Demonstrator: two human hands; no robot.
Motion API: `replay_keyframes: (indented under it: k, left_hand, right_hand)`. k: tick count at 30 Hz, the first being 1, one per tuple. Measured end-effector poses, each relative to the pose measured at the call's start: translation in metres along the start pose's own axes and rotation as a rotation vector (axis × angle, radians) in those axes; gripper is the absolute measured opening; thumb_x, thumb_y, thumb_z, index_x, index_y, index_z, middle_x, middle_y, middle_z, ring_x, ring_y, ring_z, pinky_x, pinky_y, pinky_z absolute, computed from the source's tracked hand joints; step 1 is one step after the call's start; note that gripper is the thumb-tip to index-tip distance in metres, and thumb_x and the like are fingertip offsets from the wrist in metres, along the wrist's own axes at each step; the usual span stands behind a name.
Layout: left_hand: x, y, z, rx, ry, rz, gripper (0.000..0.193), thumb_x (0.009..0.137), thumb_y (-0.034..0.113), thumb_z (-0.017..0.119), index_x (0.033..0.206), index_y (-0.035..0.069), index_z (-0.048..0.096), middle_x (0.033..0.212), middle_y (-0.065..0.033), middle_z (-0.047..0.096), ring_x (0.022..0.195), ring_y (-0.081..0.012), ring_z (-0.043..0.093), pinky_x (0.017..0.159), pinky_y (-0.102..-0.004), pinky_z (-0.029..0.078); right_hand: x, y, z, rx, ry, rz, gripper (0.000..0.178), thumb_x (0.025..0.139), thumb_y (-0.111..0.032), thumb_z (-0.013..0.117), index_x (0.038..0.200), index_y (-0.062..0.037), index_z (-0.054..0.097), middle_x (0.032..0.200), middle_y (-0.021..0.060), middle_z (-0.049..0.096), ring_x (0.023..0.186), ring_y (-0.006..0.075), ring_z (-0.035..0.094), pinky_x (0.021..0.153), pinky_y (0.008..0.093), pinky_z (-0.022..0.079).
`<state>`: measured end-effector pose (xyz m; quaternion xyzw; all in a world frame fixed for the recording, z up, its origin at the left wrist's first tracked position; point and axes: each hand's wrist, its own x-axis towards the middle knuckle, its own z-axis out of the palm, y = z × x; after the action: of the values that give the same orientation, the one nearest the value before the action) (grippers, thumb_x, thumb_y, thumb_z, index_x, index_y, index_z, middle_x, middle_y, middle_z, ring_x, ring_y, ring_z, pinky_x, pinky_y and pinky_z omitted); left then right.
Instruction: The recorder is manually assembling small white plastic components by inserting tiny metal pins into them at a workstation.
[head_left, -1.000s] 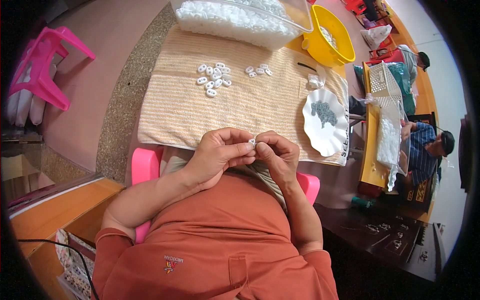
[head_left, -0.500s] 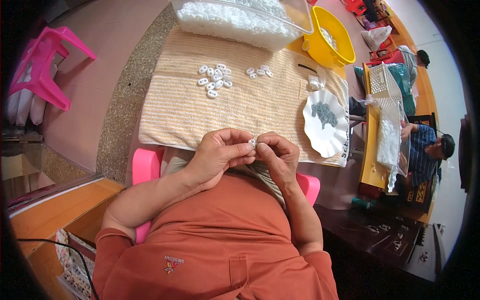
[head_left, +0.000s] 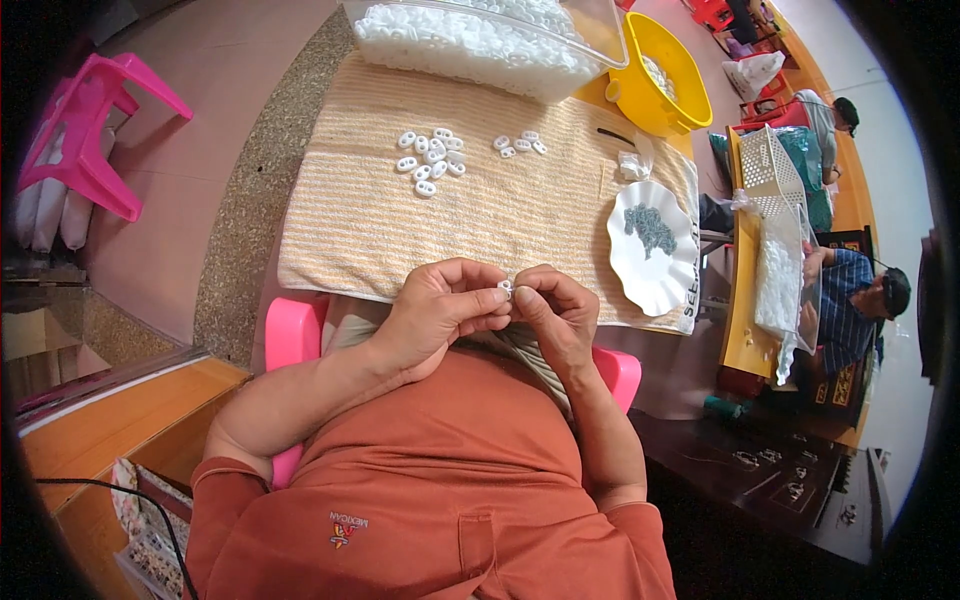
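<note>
Both hands meet just in front of the person's body, at the near edge of the striped towel (head_left: 480,210) spread over the tabletop. The left hand (head_left: 440,315) and right hand (head_left: 555,315) are closed fingertip to fingertip on one small white piece (head_left: 505,289), pinched between them. Farther out on the towel lies a loose cluster of white pieces (head_left: 430,158), with a few more (head_left: 520,144) to its right. A white scalloped plate (head_left: 655,250) holding grey bits sits at the right.

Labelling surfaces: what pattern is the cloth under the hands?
The cloth is pale yellow-and-cream with thin stripes; the head view shows it best.
</note>
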<state>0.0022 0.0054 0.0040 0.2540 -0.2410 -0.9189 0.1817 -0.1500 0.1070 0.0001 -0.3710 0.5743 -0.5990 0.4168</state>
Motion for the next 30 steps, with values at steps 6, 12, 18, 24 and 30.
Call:
replay_keyframes:
  k: [6, 12, 18, 24, 30]
  left_hand:
    - [-0.0014, 0.0015, 0.0011, 0.01, 0.007, 0.001, 0.014, 0.086, 0.0, 0.062, 0.1, 0.0, 0.059, 0.093, -0.0082, 0.064, 0.082, -0.0152, 0.065, 0.075, -0.0271, 0.058]
    - [-0.0015, 0.0009, 0.0008, 0.023, 0.011, -0.009, 0.015, 0.086, 0.001, 0.062, 0.1, -0.001, 0.059, 0.092, -0.0079, 0.064, 0.082, -0.0149, 0.065, 0.075, -0.0275, 0.058]
    - [-0.001, -0.0005, -0.0001, 0.045, 0.006, 0.005, 0.015, 0.086, 0.0, 0.062, 0.1, -0.001, 0.059, 0.092, -0.0082, 0.064, 0.081, -0.0147, 0.065, 0.075, -0.0278, 0.058]
    - [-0.0019, -0.0025, 0.0004, 0.118, -0.008, 0.057, 0.016, 0.086, 0.0, 0.063, 0.101, -0.003, 0.06, 0.091, -0.0098, 0.065, 0.078, -0.0152, 0.066, 0.073, -0.0279, 0.058]
    - [-0.0029, -0.0034, 0.0008, 0.188, -0.027, 0.094, 0.016, 0.085, -0.001, 0.063, 0.1, -0.004, 0.06, 0.091, -0.0105, 0.065, 0.078, -0.0151, 0.066, 0.072, -0.0273, 0.058]
  right_hand:
    - [0.0004, -0.0001, 0.0002, -0.012, -0.011, -0.01, 0.006, 0.089, -0.004, 0.062, 0.092, 0.0018, 0.062, 0.09, 0.0026, 0.062, 0.081, 0.0071, 0.057, 0.072, 0.0205, 0.047]
    - [-0.001, -0.0004, 0.0014, -0.013, -0.019, 0.009, 0.005, 0.089, -0.003, 0.061, 0.091, 0.0018, 0.062, 0.09, 0.0027, 0.062, 0.081, 0.0069, 0.057, 0.072, 0.0205, 0.047]
    - [-0.0007, -0.0024, 0.0019, -0.02, -0.027, 0.02, 0.006, 0.089, -0.003, 0.061, 0.091, 0.0022, 0.062, 0.089, 0.0024, 0.062, 0.079, 0.0065, 0.057, 0.071, 0.02, 0.047]
    - [-0.0002, 0.0011, -0.0019, -0.08, -0.066, -0.043, 0.009, 0.09, -0.004, 0.06, 0.09, 0.0045, 0.063, 0.088, 0.0074, 0.063, 0.076, 0.0103, 0.06, 0.067, 0.0224, 0.051]
    - [-0.0019, -0.0073, -0.0006, -0.054, -0.074, 0.017, 0.007, 0.089, -0.004, 0.061, 0.087, 0.0026, 0.063, 0.085, 0.0026, 0.063, 0.077, 0.007, 0.057, 0.068, 0.0208, 0.047]
